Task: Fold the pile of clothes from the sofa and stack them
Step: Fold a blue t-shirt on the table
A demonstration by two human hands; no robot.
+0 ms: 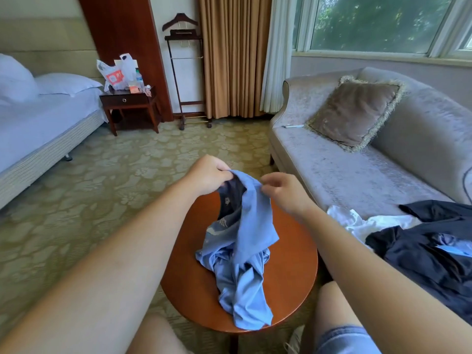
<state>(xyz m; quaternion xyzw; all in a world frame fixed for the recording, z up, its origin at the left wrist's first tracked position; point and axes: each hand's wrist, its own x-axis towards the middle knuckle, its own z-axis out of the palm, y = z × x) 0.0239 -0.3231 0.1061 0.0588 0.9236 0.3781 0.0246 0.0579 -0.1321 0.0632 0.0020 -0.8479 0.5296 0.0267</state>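
Blur hides whether right hand point(283, 193) grips blue shirt point(246, 254) that left hand point(208, 175) pinches.

Two hands point(208, 176) point(284, 191), one blue shirt point(252, 226), one table point(293, 264), two pillows point(15, 79) point(69, 83), one cushion point(355, 113).

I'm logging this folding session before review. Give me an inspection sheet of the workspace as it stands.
Surface: round wooden table, with the shirt lying on it.
Job's things: blue shirt crumpled on the table, top lifted; dark clothes and a white garment unfolded on the sofa.
Clutter: plastic bags and a bottle on the nightstand; cushion on the sofa.
Grippers: left hand grips the shirt's top; right hand at its edge, grip blurred.
Cables: nothing seen.
Surroundings: bed, clothes stand, curtains, window.
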